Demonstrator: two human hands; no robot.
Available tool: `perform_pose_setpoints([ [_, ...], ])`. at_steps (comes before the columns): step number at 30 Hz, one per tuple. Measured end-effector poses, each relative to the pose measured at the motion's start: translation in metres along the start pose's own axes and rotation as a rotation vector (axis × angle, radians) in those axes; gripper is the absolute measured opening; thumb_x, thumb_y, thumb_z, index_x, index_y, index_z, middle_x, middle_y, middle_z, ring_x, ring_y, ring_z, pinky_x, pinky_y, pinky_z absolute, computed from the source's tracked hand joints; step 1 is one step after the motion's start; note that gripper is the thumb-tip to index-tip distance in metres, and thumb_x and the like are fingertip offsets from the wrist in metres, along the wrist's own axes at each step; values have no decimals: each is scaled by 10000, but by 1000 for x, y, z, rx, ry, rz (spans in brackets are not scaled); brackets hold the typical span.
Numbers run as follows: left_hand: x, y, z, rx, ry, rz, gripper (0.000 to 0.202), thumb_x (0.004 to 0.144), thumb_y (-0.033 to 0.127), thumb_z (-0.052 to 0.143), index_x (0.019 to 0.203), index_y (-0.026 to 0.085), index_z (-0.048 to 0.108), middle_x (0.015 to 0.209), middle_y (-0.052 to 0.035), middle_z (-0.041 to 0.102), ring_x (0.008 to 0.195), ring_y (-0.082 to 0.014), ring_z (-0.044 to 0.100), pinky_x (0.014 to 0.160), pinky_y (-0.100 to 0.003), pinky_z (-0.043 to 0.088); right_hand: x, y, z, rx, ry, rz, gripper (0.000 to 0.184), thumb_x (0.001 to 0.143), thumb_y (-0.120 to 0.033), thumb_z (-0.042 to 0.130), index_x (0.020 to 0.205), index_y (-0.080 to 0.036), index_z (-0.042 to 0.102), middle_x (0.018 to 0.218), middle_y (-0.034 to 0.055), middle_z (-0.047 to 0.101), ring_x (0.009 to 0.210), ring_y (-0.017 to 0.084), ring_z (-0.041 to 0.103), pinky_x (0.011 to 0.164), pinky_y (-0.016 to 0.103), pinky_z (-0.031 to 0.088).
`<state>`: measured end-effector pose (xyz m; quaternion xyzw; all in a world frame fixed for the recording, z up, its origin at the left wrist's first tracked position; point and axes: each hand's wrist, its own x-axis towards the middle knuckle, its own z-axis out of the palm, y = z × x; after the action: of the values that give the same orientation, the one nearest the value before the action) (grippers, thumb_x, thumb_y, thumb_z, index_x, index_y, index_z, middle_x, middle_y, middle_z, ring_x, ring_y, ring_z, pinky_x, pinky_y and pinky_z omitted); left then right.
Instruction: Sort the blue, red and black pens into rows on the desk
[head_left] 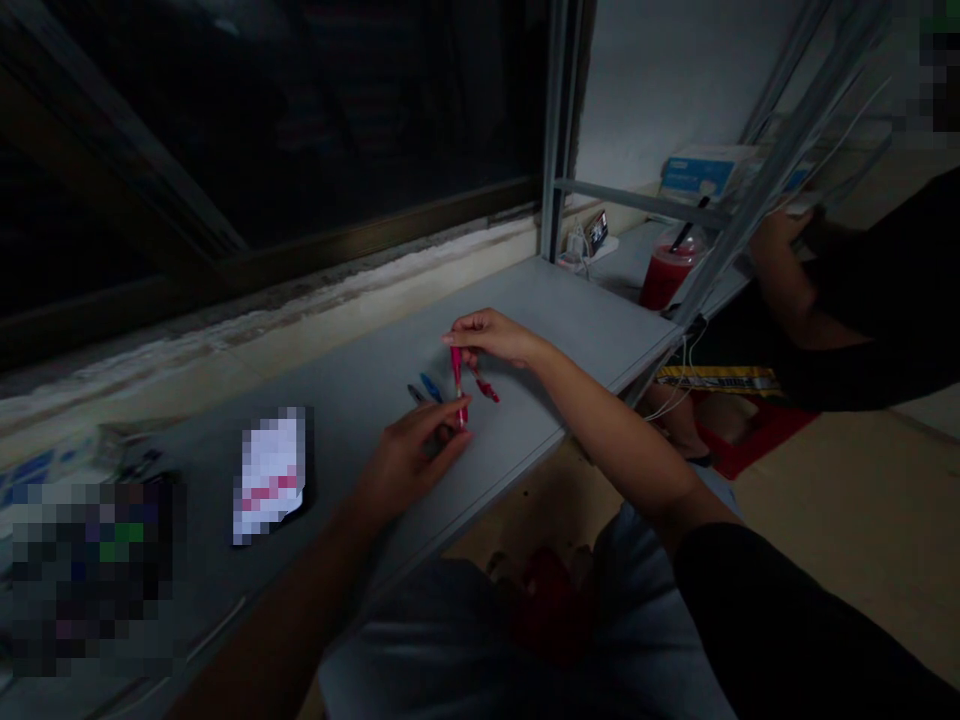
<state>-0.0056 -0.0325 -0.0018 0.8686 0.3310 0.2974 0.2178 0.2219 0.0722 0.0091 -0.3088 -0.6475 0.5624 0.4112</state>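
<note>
Held upright over the desk is a slim pink pen (456, 366), with a paler stretch around its middle. My right hand (491, 335) pinches its top end. Lower down, the fingertips of my left hand (420, 450) are closed on its bottom end. Whether the two ends are joined in the middle I cannot tell. Just below my right hand is another small red pen-like piece (487, 389); its upper end is hidden near the fingers. Beyond my left hand lie a blue pen (430, 387) and a dark pen (415, 394), both partly covered by that hand.
The grey desk (352, 400) runs along a dark window. A lit phone (270, 475) lies to the left, near blurred clutter. Past a metal frame (637, 198) stands a cup of red drink (669, 270). At the right, another person's arm (784, 265) reaches over the neighbouring desk.
</note>
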Motion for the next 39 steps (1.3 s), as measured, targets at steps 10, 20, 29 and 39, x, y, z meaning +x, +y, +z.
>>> perform_pose_setpoints([
  [10,2,-1,5,203,-43,280,295,987,347,678,1256,229,694,1020,-73,754,964,-231,711,914,-388,597,-2,4,6,-15,-190,94,433,926,-496,760,713,-146,621,612,0,666,506,68,581,495,181,447],
  [20,2,12,9,350,7,432,141,996,232,616,1110,192,688,960,-77,765,887,-222,714,845,-356,599,-5,-3,7,23,-245,122,418,894,-461,804,705,-130,633,612,12,699,477,62,594,490,168,485],
  [29,4,16,6,380,42,524,147,988,212,652,1122,160,626,927,-76,728,850,-218,699,769,-346,609,-5,-3,8,44,-246,164,447,870,-478,823,685,-132,610,568,-4,679,450,60,593,466,154,491],
  [39,2,16,3,365,77,532,143,958,127,644,1085,179,605,911,-65,712,826,-199,673,769,-335,590,-3,2,10,13,-208,161,452,940,-453,763,667,-138,587,524,-20,641,424,46,560,422,135,420],
])
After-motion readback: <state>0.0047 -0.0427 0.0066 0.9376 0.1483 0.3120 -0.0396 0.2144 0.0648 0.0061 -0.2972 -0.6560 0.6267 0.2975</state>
